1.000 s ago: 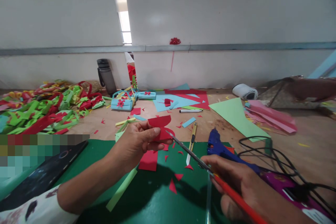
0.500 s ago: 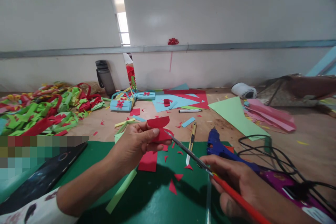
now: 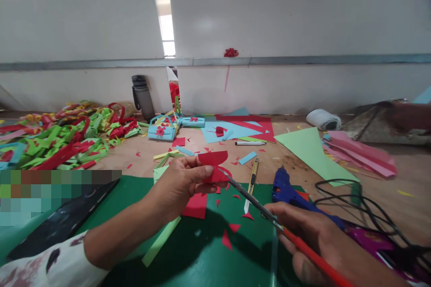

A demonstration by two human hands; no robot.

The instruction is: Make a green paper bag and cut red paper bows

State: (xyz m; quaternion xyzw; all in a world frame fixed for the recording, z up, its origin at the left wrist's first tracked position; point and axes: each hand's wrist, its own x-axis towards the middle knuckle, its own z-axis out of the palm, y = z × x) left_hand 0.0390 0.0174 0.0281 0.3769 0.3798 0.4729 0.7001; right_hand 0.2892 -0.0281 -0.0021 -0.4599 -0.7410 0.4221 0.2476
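My left hand (image 3: pixel 183 180) pinches a folded red paper piece (image 3: pixel 213 165) above the green cutting mat (image 3: pixel 188 251). My right hand (image 3: pixel 313 237) grips red-handled scissors (image 3: pixel 269 217), whose blade tips touch the red paper's lower right edge. Small red paper scraps (image 3: pixel 226 238) lie on the mat below. A larger red paper piece (image 3: pixel 196 205) rests under my left hand.
A blue glue gun (image 3: pixel 289 190) with black cords (image 3: pixel 353 197) lies at right, a yellow utility knife (image 3: pixel 251 179) and marker (image 3: pixel 247 143) beyond. Paper strips (image 3: pixel 60 139) pile up at left; blue paper baskets (image 3: pixel 161 131), a bottle (image 3: pixel 143 96), green sheet (image 3: pixel 310 150), pink sheets (image 3: pixel 360 157), tape roll (image 3: pixel 323 119).
The view has shifted a little, so everything sits slightly further right in the picture. The scissors' tips stay at the red paper's edge; both hands hold as before.
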